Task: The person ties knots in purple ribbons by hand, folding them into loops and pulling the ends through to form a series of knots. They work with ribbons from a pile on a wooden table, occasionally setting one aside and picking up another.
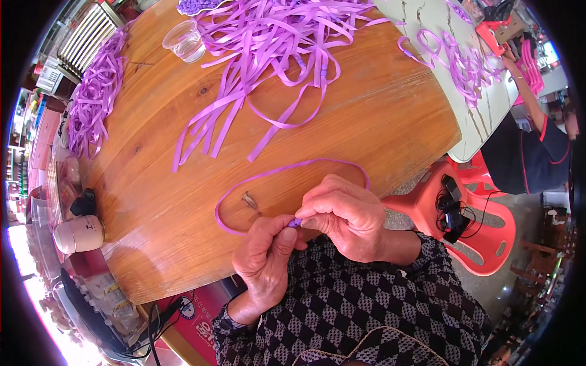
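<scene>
Close to the table's near edge, my left hand [268, 247] and my right hand [345, 216] meet fingertip to fingertip. Between them is a small purple clip [295, 223], pinched by the fingers of both hands. From it a thin purple ribbon [287, 166] runs out in a wide loop over the wood. The ends of the ribbon at the clip are mostly hidden by my fingers. Farther away lies a big heap of purple ribbons [274, 46], some with small purple clips on them.
A clear plastic cup [185, 43] stands beside a dish of purple pieces [198, 6]. More ribbons [97, 91] hang at the left edge, above a pink-lidded jar [79, 234]. At right, a person [528, 146] works at a white table [467, 131] near a red stool [421, 198].
</scene>
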`<state>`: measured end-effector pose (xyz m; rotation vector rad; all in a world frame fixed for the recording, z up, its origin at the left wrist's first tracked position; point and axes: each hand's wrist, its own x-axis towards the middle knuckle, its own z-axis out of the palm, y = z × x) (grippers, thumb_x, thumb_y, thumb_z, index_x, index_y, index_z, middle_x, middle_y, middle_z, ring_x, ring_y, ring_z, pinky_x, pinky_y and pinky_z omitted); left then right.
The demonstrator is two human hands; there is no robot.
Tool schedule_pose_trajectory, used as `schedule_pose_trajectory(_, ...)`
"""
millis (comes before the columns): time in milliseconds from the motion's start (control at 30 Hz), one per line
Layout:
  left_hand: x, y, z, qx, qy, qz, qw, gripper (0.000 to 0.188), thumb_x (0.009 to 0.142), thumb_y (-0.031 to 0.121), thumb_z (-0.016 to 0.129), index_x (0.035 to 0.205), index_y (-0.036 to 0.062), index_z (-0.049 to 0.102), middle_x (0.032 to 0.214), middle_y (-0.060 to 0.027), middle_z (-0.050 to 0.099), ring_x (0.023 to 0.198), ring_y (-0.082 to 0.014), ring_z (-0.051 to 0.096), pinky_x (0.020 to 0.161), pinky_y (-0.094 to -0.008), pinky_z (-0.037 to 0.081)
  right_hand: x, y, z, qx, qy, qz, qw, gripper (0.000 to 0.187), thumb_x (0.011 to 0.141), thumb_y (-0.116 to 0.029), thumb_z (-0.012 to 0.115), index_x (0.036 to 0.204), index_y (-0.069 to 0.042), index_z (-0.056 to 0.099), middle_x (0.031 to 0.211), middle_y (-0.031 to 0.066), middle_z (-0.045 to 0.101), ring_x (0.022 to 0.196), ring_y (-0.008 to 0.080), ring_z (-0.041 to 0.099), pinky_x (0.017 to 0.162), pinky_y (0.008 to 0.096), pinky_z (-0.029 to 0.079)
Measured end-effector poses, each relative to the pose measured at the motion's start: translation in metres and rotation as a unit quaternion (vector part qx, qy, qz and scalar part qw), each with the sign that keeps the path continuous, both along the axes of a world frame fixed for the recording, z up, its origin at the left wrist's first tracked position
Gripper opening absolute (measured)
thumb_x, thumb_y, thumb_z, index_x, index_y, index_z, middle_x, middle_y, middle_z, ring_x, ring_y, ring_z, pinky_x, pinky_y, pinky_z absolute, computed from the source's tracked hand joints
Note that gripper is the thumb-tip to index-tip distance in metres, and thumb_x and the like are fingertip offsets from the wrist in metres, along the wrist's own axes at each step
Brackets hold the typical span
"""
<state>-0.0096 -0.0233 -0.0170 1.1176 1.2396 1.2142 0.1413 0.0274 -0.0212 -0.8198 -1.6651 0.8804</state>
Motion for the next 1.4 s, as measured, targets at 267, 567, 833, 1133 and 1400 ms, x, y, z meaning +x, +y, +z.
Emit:
schedule_pose_trajectory(267,0.006,-0.003,-0.007,0.073,0.059,0.031,0.995,0.012,0.086,0.004,0.059,0.094,-0.0045,0.062,0.072,-0.0058,0.054,0.053,-0.0091,0.052,0.048,-0.0204,0.04,-0.001,-0.003,-0.002,-0.002,-0.002,0.009,1.0,0.014,0.073,-0.002,0.071,0.084,0.0,0.063,0.079,0.0096,0.061,0.064,0.0186,0.055,0.054,0.0274,0.043)
schedule_pose_trajectory(567,0.009,-0.002,-0.004,0.107,0.126,0.064,0.984,0.011,0.084,0.005,0.063,0.09,-0.0043,0.064,0.068,-0.0059,0.054,0.05,-0.0091,0.048,0.045,-0.0211,0.037,-0.005,-0.008,-0.011,0.07,0.002,-0.017,0.997,0.015,0.075,0.001,0.068,0.087,0.001,0.058,0.08,0.011,0.06,0.061,0.0214,0.054,0.053,0.0298,0.043)
schedule_pose_trajectory(833,0.009,-0.004,0.001,0.096,0.14,0.057,0.984,0.011,0.084,0.005,0.063,0.09,-0.0037,0.064,0.069,-0.0059,0.054,0.048,-0.009,0.047,0.044,-0.0218,0.036,-0.006,-0.005,-0.016,0.109,0.029,0.007,0.994,0.011,0.078,0.003,0.063,0.086,0.001,0.055,0.081,0.0127,0.058,0.06,0.0223,0.051,0.053,0.0319,0.042)
schedule_pose_trajectory(1133,-0.003,0.001,-0.001,0.127,0.222,-0.01,0.967,0.01,0.082,0.003,0.064,0.089,-0.0041,0.063,0.07,-0.0084,0.055,0.056,-0.0142,0.051,0.049,-0.0241,0.039,-0.002,0.005,-0.023,0.101,0.011,0.094,0.99,0.019,0.071,0.007,0.066,0.082,0.0,0.053,0.078,0.0119,0.056,0.062,0.0245,0.05,0.052,0.0324,0.041)
schedule_pose_trajectory(1400,-0.002,0.004,-0.003,0.094,0.162,-0.022,0.982,0.013,0.084,0.007,0.062,0.091,-0.005,0.062,0.072,-0.0082,0.056,0.051,-0.0112,0.049,0.046,-0.0227,0.038,-0.006,0.003,-0.022,0.112,0.015,0.067,0.991,0.021,0.061,0.012,0.057,0.077,0.001,0.05,0.072,0.0137,0.05,0.06,0.0289,0.047,0.052,0.0347,0.038)
